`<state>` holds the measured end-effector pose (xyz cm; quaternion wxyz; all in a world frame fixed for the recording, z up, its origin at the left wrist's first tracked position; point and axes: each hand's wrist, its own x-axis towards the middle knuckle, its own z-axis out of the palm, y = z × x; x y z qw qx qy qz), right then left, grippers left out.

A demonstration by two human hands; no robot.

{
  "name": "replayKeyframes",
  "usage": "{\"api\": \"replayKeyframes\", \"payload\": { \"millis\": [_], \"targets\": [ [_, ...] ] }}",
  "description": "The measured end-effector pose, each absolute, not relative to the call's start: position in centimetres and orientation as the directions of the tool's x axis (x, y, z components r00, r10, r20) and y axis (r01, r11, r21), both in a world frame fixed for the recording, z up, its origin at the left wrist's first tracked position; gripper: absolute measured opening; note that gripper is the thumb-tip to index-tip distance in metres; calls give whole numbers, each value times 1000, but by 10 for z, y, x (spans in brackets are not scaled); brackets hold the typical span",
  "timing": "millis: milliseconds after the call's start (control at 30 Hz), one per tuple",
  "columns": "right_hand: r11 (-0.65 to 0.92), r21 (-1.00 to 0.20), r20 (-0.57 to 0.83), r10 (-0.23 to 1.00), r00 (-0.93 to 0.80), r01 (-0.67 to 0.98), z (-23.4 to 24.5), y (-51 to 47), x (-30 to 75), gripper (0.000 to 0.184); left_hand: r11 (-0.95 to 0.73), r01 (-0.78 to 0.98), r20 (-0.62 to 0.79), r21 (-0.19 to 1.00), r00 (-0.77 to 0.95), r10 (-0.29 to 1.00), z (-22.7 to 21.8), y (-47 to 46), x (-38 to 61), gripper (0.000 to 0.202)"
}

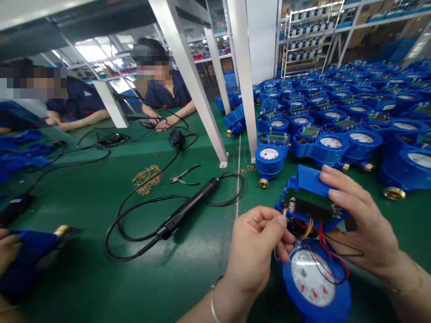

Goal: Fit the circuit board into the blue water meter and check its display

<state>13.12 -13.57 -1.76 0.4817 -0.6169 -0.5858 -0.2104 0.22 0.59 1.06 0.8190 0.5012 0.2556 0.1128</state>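
Note:
A blue water meter (316, 282) with a white dial lies on the green table in front of me. Above the dial its blue electronics module (311, 199) is tilted up, with a dark circuit board and red, yellow and black wires (323, 251) running down to the meter. My right hand (363, 229) grips the module from the right, fingers closed over its top edge. My left hand (257, 249) pinches at the wires on the module's left side, fingers closed.
Many blue water meters (336, 130) crowd the table to the right. A black electric screwdriver (186, 211) with looping cable, pliers (183, 177) and a pile of brass screws (148, 178) lie left. White frame legs (202, 103) stand ahead. Two other people sit across; another hand (8, 251) holds a meter.

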Motion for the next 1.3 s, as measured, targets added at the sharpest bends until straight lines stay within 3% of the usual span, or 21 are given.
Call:
{"api": "replayKeyframes", "payload": {
  "millis": [200, 367, 733, 933, 1300],
  "targets": [
    [139, -308, 811, 555, 183, 941, -13, -138, 126, 84, 333, 103, -255, 937, 854, 454, 8, 0, -4, 16],
    [142, -345, 804, 554, 215, 928, -15, -138, 129, 84, 247, 127, -233, 961, 853, 467, 6, 2, -5, 17],
    [113, -392, 803, 526, 280, 913, -16, -137, 130, 81, 378, 68, -269, 923, 817, 510, 0, -1, -3, 20],
    [89, -386, 798, 533, 283, 918, -14, -137, 129, 82, 299, 36, -206, 954, 802, 560, -1, 0, -2, 14],
    [73, -352, 799, 542, 259, 933, -9, -136, 127, 82, 424, -11, -233, 906, 821, 520, -5, 1, -6, 12]
  ]
}}
